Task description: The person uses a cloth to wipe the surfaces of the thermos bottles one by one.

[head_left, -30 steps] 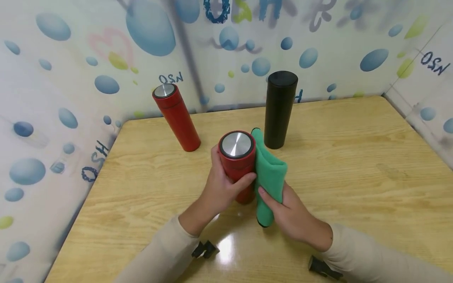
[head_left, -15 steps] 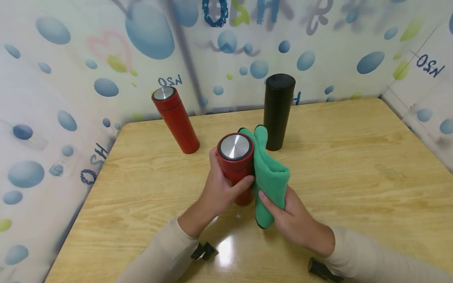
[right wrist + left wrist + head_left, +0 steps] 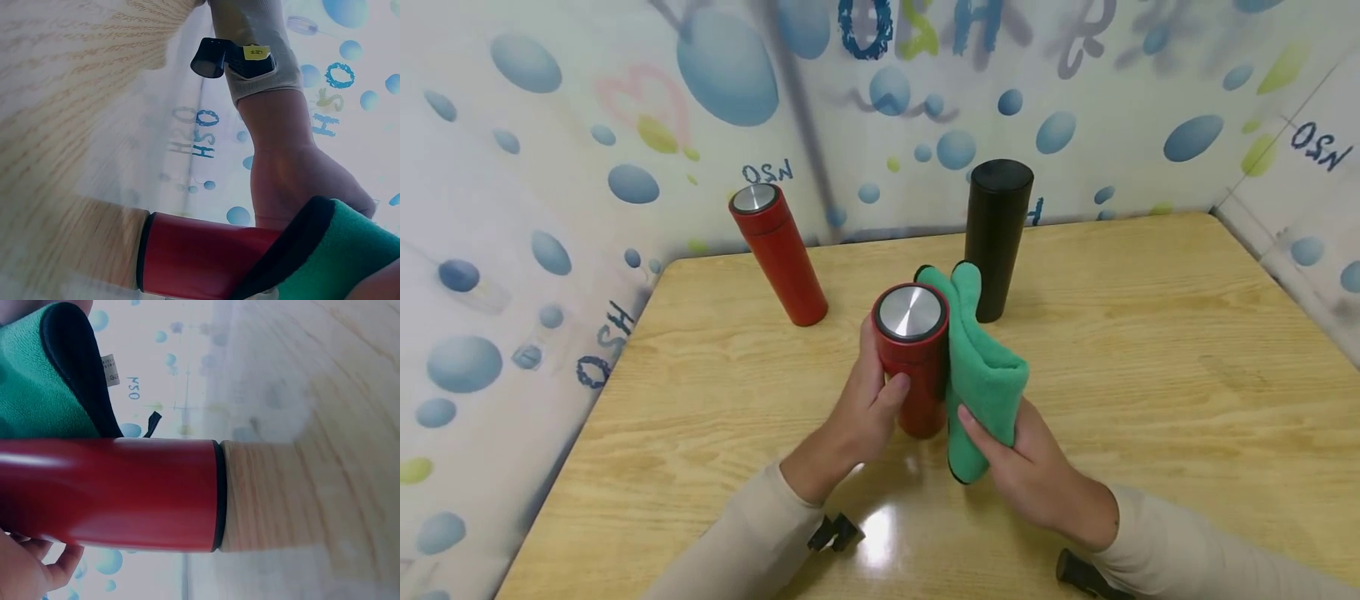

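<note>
A red thermos bottle (image 3: 923,392) with a brushed-metal lid top (image 3: 912,312) stands upright on the table in the head view. My left hand (image 3: 863,408) holds it from the left, its thumb on the near side; the far fingers are hidden there. My right hand (image 3: 1037,467) grips a folded green cloth (image 3: 988,367) with dark edging, thumb on the near face. The cloth lies against the bottle's right side, and one upper end reaches behind the lid. In the left wrist view, the cloth (image 3: 56,381) meets the red bottle (image 3: 137,494) along one side.
A second red thermos (image 3: 781,258) stands at the back left. Behind the cloth is a black tumbler (image 3: 996,242), to the right of centre. The wooden table (image 3: 1187,375) backs onto a wall (image 3: 865,125) printed with blue bubbles and letters.
My left thumb has slid left, from the bottle's front toward its left side. The cloth's upper end has spread into two tips, one now behind the bottle. The other bottles stay put.
</note>
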Action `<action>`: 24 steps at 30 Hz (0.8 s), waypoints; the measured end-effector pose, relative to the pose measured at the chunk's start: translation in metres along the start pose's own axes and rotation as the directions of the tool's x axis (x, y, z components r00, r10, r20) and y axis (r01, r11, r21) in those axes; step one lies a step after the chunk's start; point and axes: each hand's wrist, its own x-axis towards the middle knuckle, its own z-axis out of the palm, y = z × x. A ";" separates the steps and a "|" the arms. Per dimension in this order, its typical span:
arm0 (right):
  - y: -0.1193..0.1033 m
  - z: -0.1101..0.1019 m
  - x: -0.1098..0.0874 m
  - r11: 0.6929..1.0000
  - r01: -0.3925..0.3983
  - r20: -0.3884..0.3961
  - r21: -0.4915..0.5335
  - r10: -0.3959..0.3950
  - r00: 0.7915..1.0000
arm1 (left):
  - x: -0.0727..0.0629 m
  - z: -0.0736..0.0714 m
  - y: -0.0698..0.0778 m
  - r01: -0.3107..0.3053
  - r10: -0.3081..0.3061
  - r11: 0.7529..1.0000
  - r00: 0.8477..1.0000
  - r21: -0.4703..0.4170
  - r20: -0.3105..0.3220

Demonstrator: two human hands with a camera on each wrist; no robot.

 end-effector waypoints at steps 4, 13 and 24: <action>0.003 -0.001 0.001 1.000 -0.009 0.002 -0.013 0.009 1.000 | 0.002 0.001 0.002 0.009 -0.009 1.000 1.000 0.004 0.008; 0.013 0.003 -0.001 0.999 0.000 0.033 -0.054 0.002 0.999 | -0.003 0.003 0.001 0.007 -0.006 0.996 1.000 0.092 -0.008; 0.024 0.003 0.003 0.997 -0.008 0.057 -0.073 0.012 0.998 | -0.004 0.001 0.003 0.010 -0.005 0.990 0.999 0.140 -0.036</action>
